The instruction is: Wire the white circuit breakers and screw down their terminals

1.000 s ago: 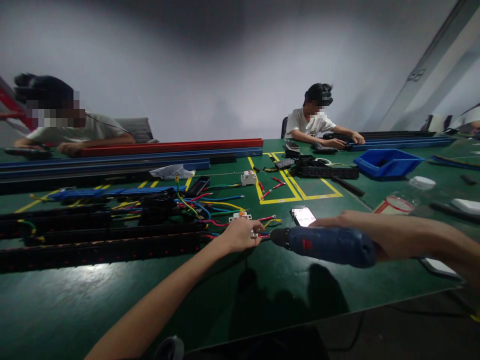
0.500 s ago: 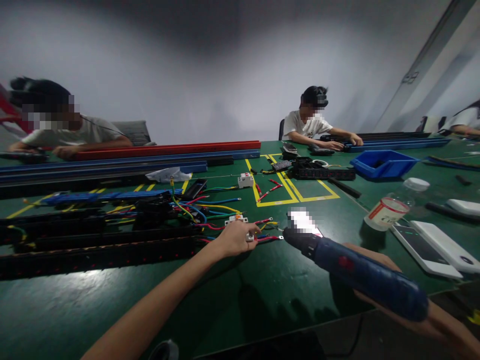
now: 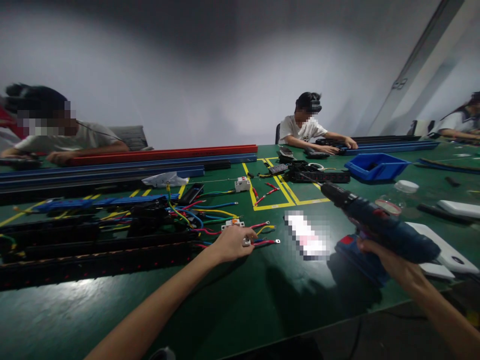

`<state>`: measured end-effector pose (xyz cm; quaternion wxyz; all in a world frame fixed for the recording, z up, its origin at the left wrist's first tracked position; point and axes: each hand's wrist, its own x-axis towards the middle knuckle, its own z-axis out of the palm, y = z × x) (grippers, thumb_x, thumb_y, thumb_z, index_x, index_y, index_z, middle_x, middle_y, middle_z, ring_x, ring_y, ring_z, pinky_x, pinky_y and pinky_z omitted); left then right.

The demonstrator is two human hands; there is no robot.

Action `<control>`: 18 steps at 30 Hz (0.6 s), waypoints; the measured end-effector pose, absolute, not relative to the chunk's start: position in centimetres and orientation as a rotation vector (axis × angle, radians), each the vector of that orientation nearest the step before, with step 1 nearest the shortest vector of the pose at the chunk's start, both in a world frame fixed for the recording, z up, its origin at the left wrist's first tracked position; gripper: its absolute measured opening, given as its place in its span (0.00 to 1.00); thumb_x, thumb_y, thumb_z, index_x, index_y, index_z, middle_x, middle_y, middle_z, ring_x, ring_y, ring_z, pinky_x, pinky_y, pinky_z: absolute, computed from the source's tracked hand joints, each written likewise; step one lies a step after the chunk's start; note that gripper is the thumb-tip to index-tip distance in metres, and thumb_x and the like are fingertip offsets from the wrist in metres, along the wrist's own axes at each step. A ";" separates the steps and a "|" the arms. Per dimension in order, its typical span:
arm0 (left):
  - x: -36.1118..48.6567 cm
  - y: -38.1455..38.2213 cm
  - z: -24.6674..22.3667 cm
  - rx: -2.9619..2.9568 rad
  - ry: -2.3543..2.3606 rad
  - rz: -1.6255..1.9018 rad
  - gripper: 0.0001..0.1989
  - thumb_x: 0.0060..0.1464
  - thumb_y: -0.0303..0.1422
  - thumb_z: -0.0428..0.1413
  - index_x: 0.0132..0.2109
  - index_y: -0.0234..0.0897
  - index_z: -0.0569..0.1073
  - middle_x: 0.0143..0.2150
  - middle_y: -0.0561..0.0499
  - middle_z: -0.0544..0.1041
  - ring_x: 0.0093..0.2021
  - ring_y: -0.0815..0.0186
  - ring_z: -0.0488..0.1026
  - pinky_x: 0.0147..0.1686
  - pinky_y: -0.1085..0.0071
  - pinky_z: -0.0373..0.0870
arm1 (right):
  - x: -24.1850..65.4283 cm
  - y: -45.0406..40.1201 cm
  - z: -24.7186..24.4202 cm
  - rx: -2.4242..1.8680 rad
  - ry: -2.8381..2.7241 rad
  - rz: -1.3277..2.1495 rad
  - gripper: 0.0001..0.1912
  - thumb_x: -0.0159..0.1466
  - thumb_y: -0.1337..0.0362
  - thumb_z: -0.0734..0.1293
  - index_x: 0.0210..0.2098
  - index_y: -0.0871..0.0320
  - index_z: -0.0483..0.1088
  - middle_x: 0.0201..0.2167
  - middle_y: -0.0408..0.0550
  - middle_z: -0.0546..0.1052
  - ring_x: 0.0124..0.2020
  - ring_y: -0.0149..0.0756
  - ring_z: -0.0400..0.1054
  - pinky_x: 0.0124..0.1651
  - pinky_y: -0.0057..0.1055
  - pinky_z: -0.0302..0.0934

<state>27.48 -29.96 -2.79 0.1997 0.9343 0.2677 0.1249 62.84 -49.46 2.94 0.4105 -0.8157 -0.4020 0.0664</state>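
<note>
Got my left hand (image 3: 233,243) wrapped round the white switch (image 3: 227,225), drill (image 3: 378,218) gripped in my right hand (image 3: 388,257), and that red wire's (image 3: 267,243) tip looks unfastened.

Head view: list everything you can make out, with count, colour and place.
Drill: one, dark blue and black, in the right hand
Breakers: two, white; one at the left hand, one farther off
Wires: many, mixed colours, around the left hand
Short leads: several, red, by yellow tape
Strips: several, black, left
Red rail: one, red, far left
Blue rails: several, blue, far side
Bin: one, blue, far right
Phone-like slab: one, bright, pixelated, mid-table
Bottle: one, clear, behind the drill
Flat devices: at least two, white, right
Co-workers: three, light tops, far side
Table: one, green, beneath
Own hands: two, bare, centre and right
</note>
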 end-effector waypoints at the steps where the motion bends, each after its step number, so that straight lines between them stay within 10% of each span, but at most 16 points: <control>1: 27.5 -29.9 -2.8 2.615 0.749 0.352 0.16 0.52 0.35 0.58 0.49 0.41 0.78 0.42 0.49 0.82 0.42 0.61 0.78 0.44 0.69 0.69 | 62.9 -48.8 3.3 -2.051 -0.995 0.177 0.14 0.40 0.49 0.67 0.13 0.53 0.67 0.18 0.46 0.71 0.24 0.43 0.65 0.34 0.43 0.64; 13: 27.5 -30.0 -3.1 2.581 0.769 0.383 0.14 0.51 0.35 0.60 0.46 0.41 0.78 0.42 0.50 0.82 0.41 0.61 0.78 0.42 0.70 0.69 | 66.1 -42.4 2.8 -1.899 -0.994 0.198 0.09 0.43 0.62 0.66 0.11 0.57 0.63 0.20 0.46 0.69 0.26 0.37 0.61 0.36 0.35 0.59; 18: 27.5 -29.9 -3.0 2.582 0.758 0.373 0.15 0.52 0.35 0.59 0.47 0.41 0.78 0.42 0.50 0.82 0.41 0.61 0.78 0.43 0.69 0.69 | 68.0 -40.7 1.6 -1.832 -0.941 0.221 0.07 0.44 0.61 0.65 0.15 0.57 0.67 0.36 0.48 0.77 0.36 0.39 0.66 0.41 0.33 0.61</control>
